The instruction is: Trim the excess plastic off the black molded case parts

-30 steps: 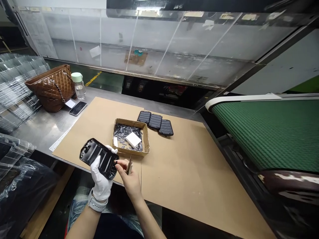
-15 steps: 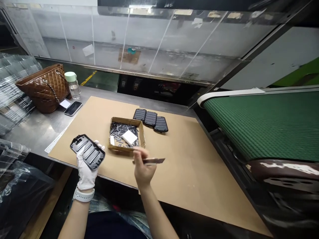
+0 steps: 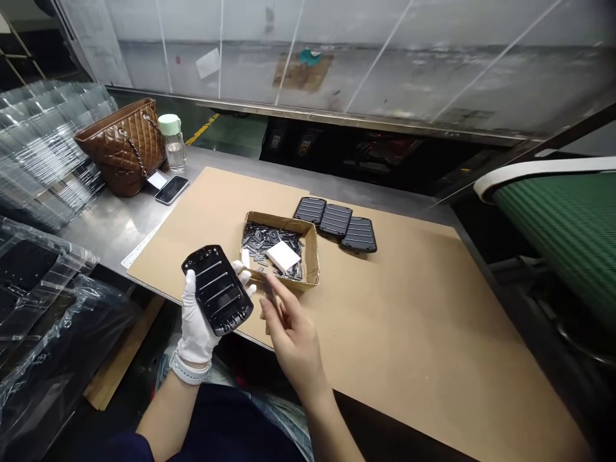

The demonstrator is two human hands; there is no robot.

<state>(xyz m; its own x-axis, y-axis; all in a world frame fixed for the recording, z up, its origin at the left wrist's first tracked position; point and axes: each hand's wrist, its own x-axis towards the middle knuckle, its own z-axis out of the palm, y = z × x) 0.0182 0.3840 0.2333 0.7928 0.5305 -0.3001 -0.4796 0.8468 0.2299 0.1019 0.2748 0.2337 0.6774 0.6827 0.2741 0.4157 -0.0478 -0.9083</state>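
My left hand (image 3: pixel 196 327), in a white glove, holds a black ribbed plastic panel (image 3: pixel 219 290) by its edges, above the front edge of the table. Just right of the panel, my bare right hand (image 3: pixel 291 327) pinches a thin dark tool (image 3: pixel 271 294), blurred and partly hidden by the fingers. Behind both hands is a shallow cardboard box (image 3: pixel 312 256) of small dark strips (image 3: pixel 262 239), with a white block (image 3: pixel 283 256) on top of them. Three similar black panels (image 3: pixel 335 220) lie overlapping behind the box, to its right.
Brown cardboard (image 3: pixel 399 321) covers much of the metal table. A brown handbag (image 3: pixel 125 151), a bottle (image 3: pixel 174 144) and a phone (image 3: pixel 172 190) stand or lie at the back left. Clear plastic trays (image 3: pixel 48 147) are at the left, a green conveyor belt (image 3: pixel 568 218) at the right.
The view has shifted, so the table things appear further right. The panel in my left hand is turned more upright. My right hand has come closer to it, the tool now pointing away.
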